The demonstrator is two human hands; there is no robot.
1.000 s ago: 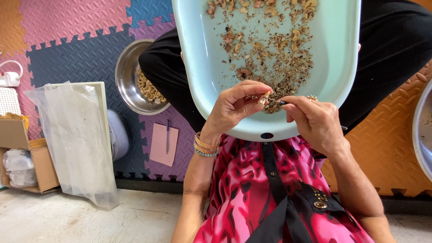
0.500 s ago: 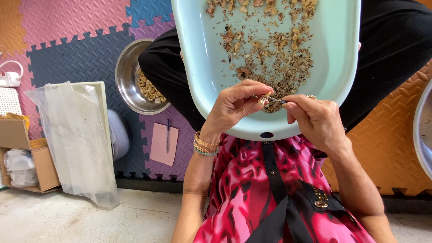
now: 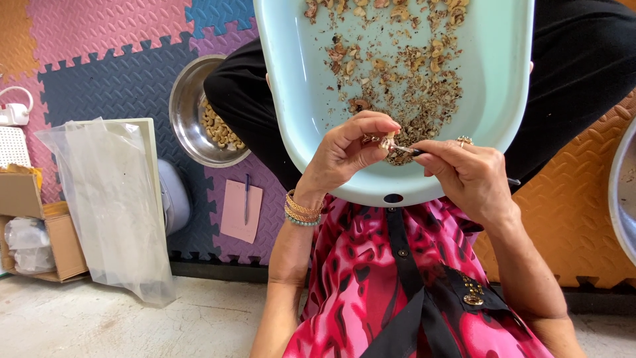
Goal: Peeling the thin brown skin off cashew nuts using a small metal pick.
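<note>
**Nut picked at over the tub**

Left hand (image 3: 348, 152) pinched shut around a small nut (image 3: 386, 141), fingertips closed on it just above the near rim of the pale blue tub (image 3: 291, 99). Right hand (image 3: 467, 176) closed around a thin tool (image 3: 414, 152), its tip touching the nut. Tub resting on the lap, strewn with shell bits and kernels (image 3: 404, 79). Steel bowl (image 3: 189, 126) of peeled nuts on the foam floor mat (image 3: 99, 73) to the left, plastic bag (image 3: 109, 192) beside it.
</note>
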